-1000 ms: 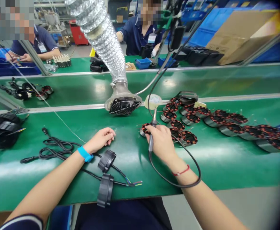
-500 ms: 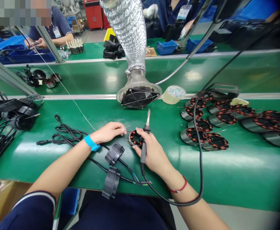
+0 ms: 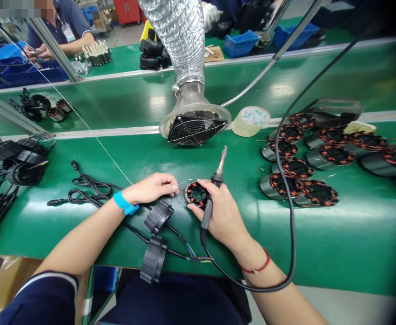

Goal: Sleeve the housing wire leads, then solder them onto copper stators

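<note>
My left hand (image 3: 160,187), with a blue band at the wrist, pinches a thin solder wire (image 3: 92,132) that runs down from the upper left. A short end of it pokes out past the fingertips towards a motor stator (image 3: 190,195) with copper windings. Thumb and forefinger of my right hand (image 3: 223,210) grip that stator on the table. The same hand also carries a soldering iron (image 3: 207,214), its tip pointing up and away from the stator. Below my left hand lie two black ribbed caps (image 3: 153,259) on cables with bare coloured wire ends (image 3: 199,259).
A fume extractor fan (image 3: 196,130) hangs ahead of my hands. Several stators (image 3: 316,193) stand at the right, by a tape roll (image 3: 250,121). Black cables (image 3: 89,196) lie left. The iron's cord (image 3: 291,243) loops around my right forearm. Co-workers sit across the bench.
The view has shifted slightly. My right hand has turned the stator a little, its ring facing up more, and the iron leans further right. My left hand keeps its pinch on the solder wire.
</note>
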`<state>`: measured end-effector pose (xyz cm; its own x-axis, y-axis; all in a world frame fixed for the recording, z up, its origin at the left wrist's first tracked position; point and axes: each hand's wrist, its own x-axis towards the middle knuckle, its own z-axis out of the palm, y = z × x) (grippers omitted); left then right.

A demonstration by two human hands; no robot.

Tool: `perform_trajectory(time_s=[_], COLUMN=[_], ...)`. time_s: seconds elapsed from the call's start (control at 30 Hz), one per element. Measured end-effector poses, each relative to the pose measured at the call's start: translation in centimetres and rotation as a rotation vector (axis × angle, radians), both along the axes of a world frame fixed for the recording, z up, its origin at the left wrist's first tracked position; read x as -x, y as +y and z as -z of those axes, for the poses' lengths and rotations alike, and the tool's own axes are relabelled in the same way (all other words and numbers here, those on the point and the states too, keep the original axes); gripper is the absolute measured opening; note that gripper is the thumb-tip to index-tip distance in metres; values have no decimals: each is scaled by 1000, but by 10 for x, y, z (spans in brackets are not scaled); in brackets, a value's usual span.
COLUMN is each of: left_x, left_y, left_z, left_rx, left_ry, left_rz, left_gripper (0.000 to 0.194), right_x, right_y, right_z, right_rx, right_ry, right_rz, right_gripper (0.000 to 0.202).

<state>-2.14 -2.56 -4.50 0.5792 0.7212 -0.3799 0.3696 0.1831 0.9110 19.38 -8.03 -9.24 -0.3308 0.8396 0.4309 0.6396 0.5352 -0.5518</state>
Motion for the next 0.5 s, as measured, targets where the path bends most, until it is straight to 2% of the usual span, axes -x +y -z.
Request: perform_trajectory(time_s=[0.13, 0.27, 0.5], left_x=[-15, -13, 2], left_y=[-1, -2, 1], left_z=[4, 5, 0], left_rx=[87, 82, 42], left_ry=[-159, -108, 77], left_rz=[-46, -75, 212], left_gripper=[28, 26, 25], right_x=[4, 3, 3], right_y=[-1, 0, 1], right_z=[0, 0, 0], right_rx=[12, 8, -26], right_ry=[-10, -35, -61], right_rz=[-31, -28, 52], right_gripper=[57, 60, 57])
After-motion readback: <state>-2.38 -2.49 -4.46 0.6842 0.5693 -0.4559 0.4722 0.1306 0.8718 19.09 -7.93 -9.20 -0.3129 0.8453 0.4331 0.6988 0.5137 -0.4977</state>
